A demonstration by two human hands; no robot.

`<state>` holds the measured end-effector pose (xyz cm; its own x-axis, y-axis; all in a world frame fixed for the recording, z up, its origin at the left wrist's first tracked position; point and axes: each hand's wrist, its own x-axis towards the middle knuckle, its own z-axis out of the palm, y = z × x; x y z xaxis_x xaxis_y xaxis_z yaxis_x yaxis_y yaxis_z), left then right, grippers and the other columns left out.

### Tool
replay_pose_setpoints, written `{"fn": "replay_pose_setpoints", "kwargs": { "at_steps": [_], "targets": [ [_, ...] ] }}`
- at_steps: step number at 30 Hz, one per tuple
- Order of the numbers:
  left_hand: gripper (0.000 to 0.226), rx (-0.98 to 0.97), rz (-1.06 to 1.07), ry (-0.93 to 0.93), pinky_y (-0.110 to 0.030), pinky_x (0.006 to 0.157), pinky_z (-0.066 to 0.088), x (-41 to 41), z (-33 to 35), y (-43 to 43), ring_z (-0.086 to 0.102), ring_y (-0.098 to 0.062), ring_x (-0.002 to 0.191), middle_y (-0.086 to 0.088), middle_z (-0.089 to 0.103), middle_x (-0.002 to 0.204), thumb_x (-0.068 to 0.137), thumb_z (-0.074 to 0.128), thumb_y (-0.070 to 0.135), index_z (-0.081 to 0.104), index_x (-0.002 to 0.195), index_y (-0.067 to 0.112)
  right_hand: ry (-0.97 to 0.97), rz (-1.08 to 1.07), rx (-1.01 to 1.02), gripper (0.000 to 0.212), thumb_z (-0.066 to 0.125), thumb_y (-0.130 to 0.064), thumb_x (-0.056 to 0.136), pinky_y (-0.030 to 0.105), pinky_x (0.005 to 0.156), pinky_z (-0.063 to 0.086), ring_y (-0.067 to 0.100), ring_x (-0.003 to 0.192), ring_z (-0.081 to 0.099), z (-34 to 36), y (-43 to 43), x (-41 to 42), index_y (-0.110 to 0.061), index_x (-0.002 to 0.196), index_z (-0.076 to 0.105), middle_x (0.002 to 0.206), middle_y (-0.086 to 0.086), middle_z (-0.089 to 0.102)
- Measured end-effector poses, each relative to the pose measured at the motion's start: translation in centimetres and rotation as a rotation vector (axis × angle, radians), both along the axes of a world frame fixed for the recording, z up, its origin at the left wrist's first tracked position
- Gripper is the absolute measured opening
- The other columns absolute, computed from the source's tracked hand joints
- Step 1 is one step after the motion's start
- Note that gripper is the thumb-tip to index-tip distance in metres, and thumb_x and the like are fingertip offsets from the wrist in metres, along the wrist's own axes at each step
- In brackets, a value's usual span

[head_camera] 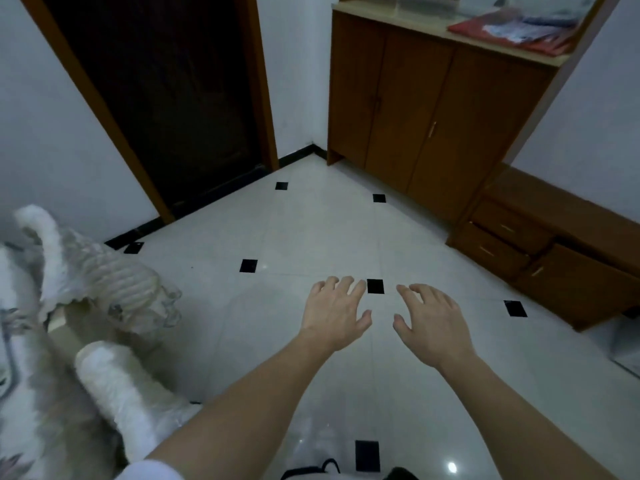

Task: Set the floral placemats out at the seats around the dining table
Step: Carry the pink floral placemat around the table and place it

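Both of my hands are stretched out in front of me over the white tiled floor (242, 327). My left hand (334, 311) is palm down with fingers spread and holds nothing. My right hand (431, 322) is beside it, also palm down, fingers apart and empty. No floral placemat and no dining table show in this view. At the left edge stands a chair (104, 292) wrapped in clear plastic and white padding.
A dark wooden door (166, 98) in a brown frame is ahead on the left. A brown cabinet (426, 112) stands ahead on the right, with red cloth (512, 32) on its counter. A low drawer unit (561, 251) runs along the right wall.
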<state>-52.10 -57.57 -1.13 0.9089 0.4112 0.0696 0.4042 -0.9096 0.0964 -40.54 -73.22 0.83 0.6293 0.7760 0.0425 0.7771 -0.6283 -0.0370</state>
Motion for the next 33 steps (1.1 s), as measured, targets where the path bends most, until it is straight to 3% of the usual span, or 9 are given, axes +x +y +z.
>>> {"fn": "replay_pose_setpoints", "kwargs": {
  "at_steps": [10, 18, 20, 22, 26, 33],
  "targets": [
    [0.058, -0.005, 0.212, 0.059, -0.043, 0.099, 0.04, 3.7, -1.0, 12.4, 0.049, -0.028, 0.12, -0.005, 0.052, 0.138, 0.092, 0.037, 0.055, 0.043, 0.138, 0.02, 0.019, 0.231, -0.019, 0.053, 0.051, -0.045, 0.089, 0.041, 0.102, 0.039, 0.024, 0.122, 0.052, -0.9, 15.4, 8.1, -0.023, 0.137, 0.051, 0.133, 0.004, 0.057],
    [0.057, 0.033, 0.542, 0.129, -0.041, 0.088, 0.045, 5.3, 0.0, 23.8, 0.054, -0.027, 0.109, -0.003, 0.058, 0.127, 0.088, 0.034, 0.057, 0.048, 0.13, 0.021, 0.081, 0.5, 0.007, 0.051, 0.06, -0.038, 0.084, 0.043, 0.097, 0.043, 0.028, 0.115, 0.056, -0.5, 32.4, 13.9, -0.018, 0.131, 0.057, 0.124, 0.008, 0.062],
    [0.055, 0.017, 0.567, 0.158, -0.042, 0.09, 0.045, 4.8, 1.0, 25.7, 0.054, -0.028, 0.111, -0.004, 0.056, 0.129, 0.091, 0.036, 0.056, 0.045, 0.132, 0.02, 0.111, 0.546, 0.059, 0.05, 0.061, -0.038, 0.084, 0.043, 0.097, 0.043, 0.028, 0.114, 0.056, -0.4, 34.9, 13.9, -0.018, 0.13, 0.058, 0.123, 0.008, 0.062],
    [0.054, 0.062, 0.773, 0.165, -0.043, 0.092, 0.044, 3.8, 2.2, 30.0, 0.052, -0.029, 0.113, -0.006, 0.053, 0.133, 0.092, 0.035, 0.055, 0.043, 0.133, 0.02, 0.13, 0.743, 0.034, 0.05, 0.056, -0.039, 0.086, 0.042, 0.099, 0.041, 0.026, 0.117, 0.054, 1.5, 43.2, 13.8, -0.02, 0.132, 0.055, 0.126, 0.006, 0.06],
    [0.055, 0.071, 0.877, 0.171, -0.043, 0.092, 0.044, 1.0, 3.4, 31.4, 0.05, -0.029, 0.118, -0.005, 0.05, 0.138, 0.093, 0.035, 0.055, 0.041, 0.135, 0.02, 0.163, 0.863, 0.068, 0.05, 0.049, -0.041, 0.091, 0.041, 0.104, 0.036, 0.024, 0.123, 0.047, 2.2, 47.6, 11.6, -0.022, 0.137, 0.048, 0.133, 0.004, 0.054],
    [0.05, 0.073, 1.262, 0.156, -0.041, 0.084, 0.047, -7.9, 4.5, 31.4, 0.054, -0.027, 0.108, -0.002, 0.058, 0.12, 0.089, 0.034, 0.054, 0.049, 0.124, 0.022, 0.199, 1.24, 0.041, 0.05, 0.047, -0.042, 0.091, 0.038, 0.104, 0.035, 0.021, 0.122, 0.046, 1.7, 55.5, 1.3, -0.024, 0.137, 0.047, 0.132, 0.001, 0.053]
  ]
}}
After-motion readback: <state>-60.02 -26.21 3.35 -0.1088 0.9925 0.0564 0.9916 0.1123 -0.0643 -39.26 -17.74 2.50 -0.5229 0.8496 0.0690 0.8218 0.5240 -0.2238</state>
